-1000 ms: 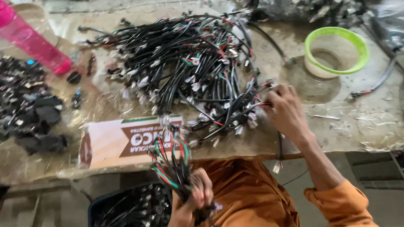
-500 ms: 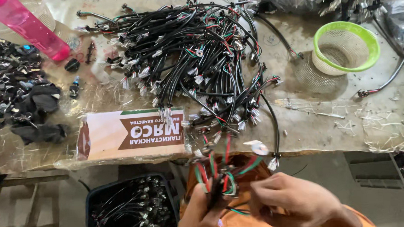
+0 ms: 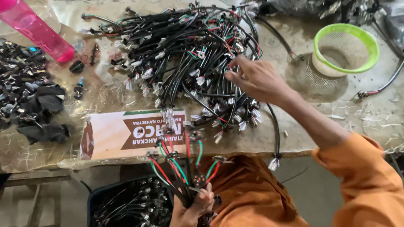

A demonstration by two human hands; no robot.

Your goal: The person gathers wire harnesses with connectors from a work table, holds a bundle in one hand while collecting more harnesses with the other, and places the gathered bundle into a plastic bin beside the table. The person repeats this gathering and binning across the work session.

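**Hands sort cable leads at a cluttered counter**

A person in orange sleeves works over a plastic-covered counter (image 3: 377, 118), face and body out of frame. The left hand (image 3: 193, 210), low in the view and partly cut off by the bottom edge, is clenched around a bunch of short leads (image 3: 182, 167) whose red, green and black wires fan upward to small metal-tipped ends. The right hand (image 3: 255, 78) reaches into the tangled heap of black cables (image 3: 185, 54) in the middle of the counter, fingers curled among the strands; whether it actually grips one cannot be told. A printed cardboard box (image 3: 129, 135) lies flat at the near edge, just beside the heap. A pink plastic bottle (image 3: 31, 28), its top cut off by the frame, stands at far left above a dark pile of small parts (image 3: 12, 96), too fine to make out. A green-rimmed mesh basket (image 3: 346, 50) sits at right. Below the counter, a dark bin (image 3: 124, 214) holds more cables.
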